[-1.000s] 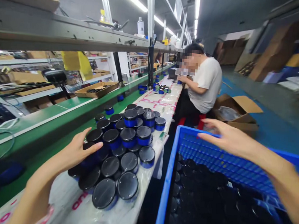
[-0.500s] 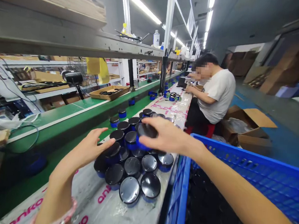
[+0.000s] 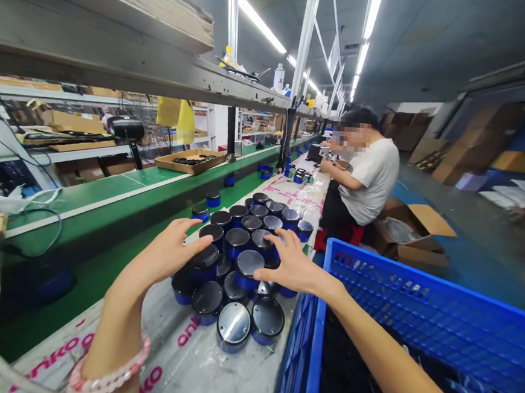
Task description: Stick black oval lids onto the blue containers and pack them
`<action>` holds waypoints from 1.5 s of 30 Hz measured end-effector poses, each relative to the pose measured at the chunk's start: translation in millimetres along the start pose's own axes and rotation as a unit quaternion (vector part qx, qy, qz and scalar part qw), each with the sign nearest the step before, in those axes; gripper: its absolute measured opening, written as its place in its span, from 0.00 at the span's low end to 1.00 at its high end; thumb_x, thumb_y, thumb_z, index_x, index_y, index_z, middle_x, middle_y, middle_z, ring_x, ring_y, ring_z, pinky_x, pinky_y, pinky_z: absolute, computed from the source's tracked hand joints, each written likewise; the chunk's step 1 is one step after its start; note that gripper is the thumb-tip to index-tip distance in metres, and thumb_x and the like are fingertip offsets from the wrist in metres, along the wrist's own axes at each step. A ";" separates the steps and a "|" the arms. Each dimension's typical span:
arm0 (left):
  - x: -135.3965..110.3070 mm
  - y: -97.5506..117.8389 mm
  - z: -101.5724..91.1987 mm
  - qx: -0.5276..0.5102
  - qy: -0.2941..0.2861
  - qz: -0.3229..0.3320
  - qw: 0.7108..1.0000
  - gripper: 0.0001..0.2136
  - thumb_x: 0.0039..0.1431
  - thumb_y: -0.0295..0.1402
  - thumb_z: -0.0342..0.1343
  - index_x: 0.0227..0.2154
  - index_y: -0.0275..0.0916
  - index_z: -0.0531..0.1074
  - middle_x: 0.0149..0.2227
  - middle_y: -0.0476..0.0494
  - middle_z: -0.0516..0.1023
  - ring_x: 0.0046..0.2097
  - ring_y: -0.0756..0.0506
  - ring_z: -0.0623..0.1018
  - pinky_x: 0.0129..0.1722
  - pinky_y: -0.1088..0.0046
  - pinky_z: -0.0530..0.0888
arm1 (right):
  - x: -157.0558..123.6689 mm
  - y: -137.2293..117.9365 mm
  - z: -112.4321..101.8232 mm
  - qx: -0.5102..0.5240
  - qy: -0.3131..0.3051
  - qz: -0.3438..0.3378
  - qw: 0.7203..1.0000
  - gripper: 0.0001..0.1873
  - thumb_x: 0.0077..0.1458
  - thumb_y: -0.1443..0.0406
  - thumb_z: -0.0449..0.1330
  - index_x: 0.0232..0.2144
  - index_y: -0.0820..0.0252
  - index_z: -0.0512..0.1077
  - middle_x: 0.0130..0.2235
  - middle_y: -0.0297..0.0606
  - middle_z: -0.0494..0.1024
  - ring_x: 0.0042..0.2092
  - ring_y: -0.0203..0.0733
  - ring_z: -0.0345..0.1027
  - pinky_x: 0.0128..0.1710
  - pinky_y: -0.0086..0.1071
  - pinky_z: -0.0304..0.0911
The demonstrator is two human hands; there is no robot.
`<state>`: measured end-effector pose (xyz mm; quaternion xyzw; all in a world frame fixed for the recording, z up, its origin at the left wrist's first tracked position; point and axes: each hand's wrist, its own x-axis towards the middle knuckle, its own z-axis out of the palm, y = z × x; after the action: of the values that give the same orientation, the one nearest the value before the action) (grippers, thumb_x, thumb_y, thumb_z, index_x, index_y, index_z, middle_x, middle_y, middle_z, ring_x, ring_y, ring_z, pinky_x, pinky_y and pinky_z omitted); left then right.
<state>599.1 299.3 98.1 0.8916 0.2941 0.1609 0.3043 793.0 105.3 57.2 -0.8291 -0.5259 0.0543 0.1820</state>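
A cluster of short round units with glossy black lids and blue sides (image 3: 233, 322) covers the plastic-wrapped bench, some stacked on others. My left hand (image 3: 167, 252) is at the left side of the cluster, thumb and fingers spread, the thumb close to a black lid. On the right side, my right hand (image 3: 291, 262) has its fingers apart over the stack. Its thumb tip is at the edge of an upper black-lidded unit (image 3: 250, 263); whether it touches cannot be made out. Neither hand grips anything. The lower units are partly hidden.
A blue plastic crate (image 3: 418, 293) with dark contents stands right of the bench. A green conveyor (image 3: 121, 200) runs along the left, carrying some blue-sided units and a cardboard tray (image 3: 191, 162). A seated co-worker (image 3: 366, 174) is farther along, near an open carton (image 3: 407, 232).
My right hand has let go of a black-lidded unit, which now rests on top of the cluster. My left hand stays spread at the left side. The view has shifted slightly.
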 end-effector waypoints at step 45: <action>8.6 -1.9 5.4 0.023 0.026 0.018 0.999 0.34 0.47 0.60 0.49 0.50 0.41 0.68 0.54 0.40 0.67 0.52 0.35 0.69 0.52 0.58 0.66 | -14.9 -45.8 -8.7 -0.010 -0.165 -0.164 0.973 0.44 0.33 0.41 0.65 0.54 0.39 0.61 0.61 0.45 0.43 0.61 0.73 0.25 0.44 0.73 0.46</action>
<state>607.5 303.5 93.7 0.8993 0.2894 0.1823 0.2726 749.9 107.3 80.2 -0.7129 -0.6780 0.1542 0.0911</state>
